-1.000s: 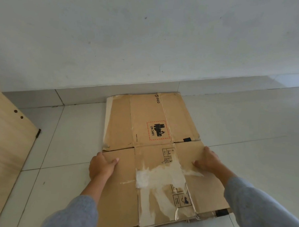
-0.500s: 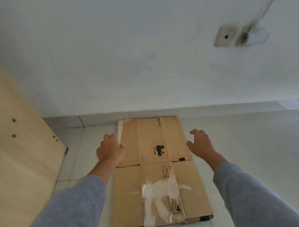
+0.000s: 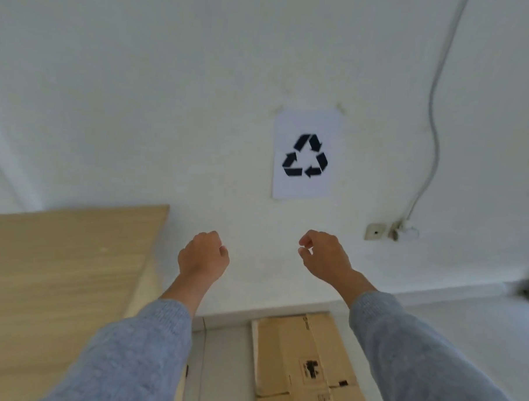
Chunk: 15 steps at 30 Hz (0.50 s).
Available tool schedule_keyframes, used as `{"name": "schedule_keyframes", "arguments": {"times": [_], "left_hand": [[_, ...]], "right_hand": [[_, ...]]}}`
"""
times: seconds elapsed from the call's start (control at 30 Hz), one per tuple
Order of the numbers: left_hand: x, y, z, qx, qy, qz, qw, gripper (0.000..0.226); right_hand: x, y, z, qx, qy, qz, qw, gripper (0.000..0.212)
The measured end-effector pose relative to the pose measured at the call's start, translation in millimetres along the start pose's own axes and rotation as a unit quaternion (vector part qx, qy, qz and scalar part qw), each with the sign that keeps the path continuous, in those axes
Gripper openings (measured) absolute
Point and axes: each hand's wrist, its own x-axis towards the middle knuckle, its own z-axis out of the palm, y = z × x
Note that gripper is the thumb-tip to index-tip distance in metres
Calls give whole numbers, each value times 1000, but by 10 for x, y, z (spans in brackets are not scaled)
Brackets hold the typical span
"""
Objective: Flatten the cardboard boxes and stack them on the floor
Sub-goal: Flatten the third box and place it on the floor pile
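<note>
A flattened brown cardboard box (image 3: 298, 362) lies on the tiled floor against the wall, at the bottom middle of the view. Its lower part is cut off by the frame edge. My left hand (image 3: 203, 258) is raised well above the box, in front of the white wall, fingers loosely curled and holding nothing. My right hand (image 3: 324, 257) is raised at the same height, fingers bent and slightly apart, also holding nothing. Neither hand touches the cardboard. Grey sleeves cover both forearms.
A light wooden panel (image 3: 56, 282) stands at the left, close to my left arm. A paper sheet with a recycling symbol (image 3: 306, 155) hangs on the wall. A wall socket (image 3: 375, 232) with a plug and cable sits to the right.
Both hands lifted off the flattened box and rose away from it. The view tilted up from the floor to the wall, so the cardboard now sits at the bottom edge.
</note>
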Motion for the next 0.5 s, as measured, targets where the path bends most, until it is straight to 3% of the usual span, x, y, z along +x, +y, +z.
{"name": "schedule_keyframes", "arguments": {"times": [0.2,0.5], "left_hand": [[-306,-638,-1099,9,51,-17,999,25],[-707,-2104,-2467,33,85,-19,996,23]], "right_hand": [[-402,-1291,-275,15,32,-44,998,17],[-1092,-3099,48,35,28,-80,996,17]]}}
